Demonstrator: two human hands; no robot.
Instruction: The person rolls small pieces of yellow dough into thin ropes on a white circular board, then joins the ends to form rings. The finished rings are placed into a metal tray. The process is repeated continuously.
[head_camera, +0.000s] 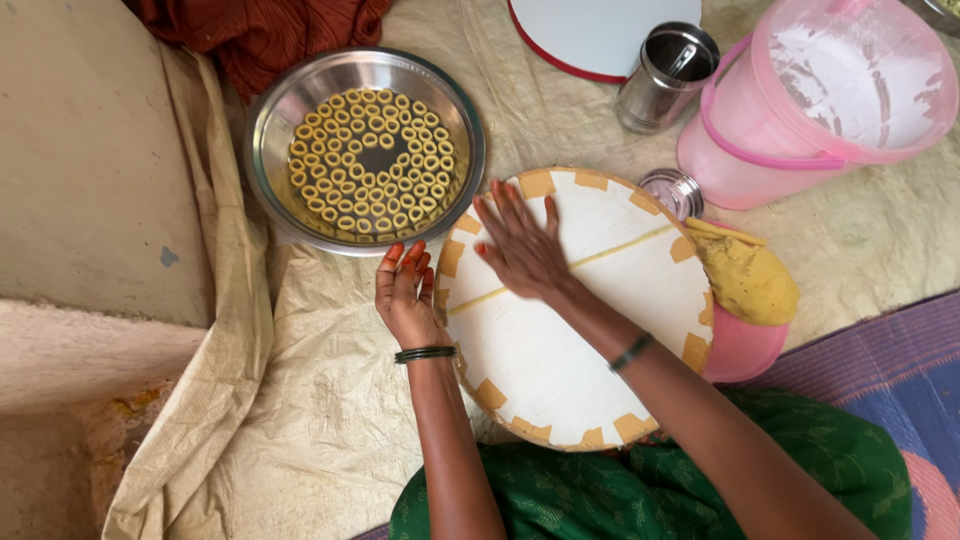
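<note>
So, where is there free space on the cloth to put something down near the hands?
The widest bare patch of cloth lies below the steel tray, left of the left hand and the round board. A smaller patch lies between tray and steel cup. It is crowded at the board's right: pink bucket, small lid, dough lump.

Dough rings (368, 163) in pan (270, 110) left of round board (600, 300), dough lump (745, 278) right, bucket (790, 120) and perhaps a cup (665, 75) behind

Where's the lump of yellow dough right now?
In the head view, the lump of yellow dough sits right of centre on a pink lid, against the right edge of the round white board, just below the pink plastic bucket.
</note>
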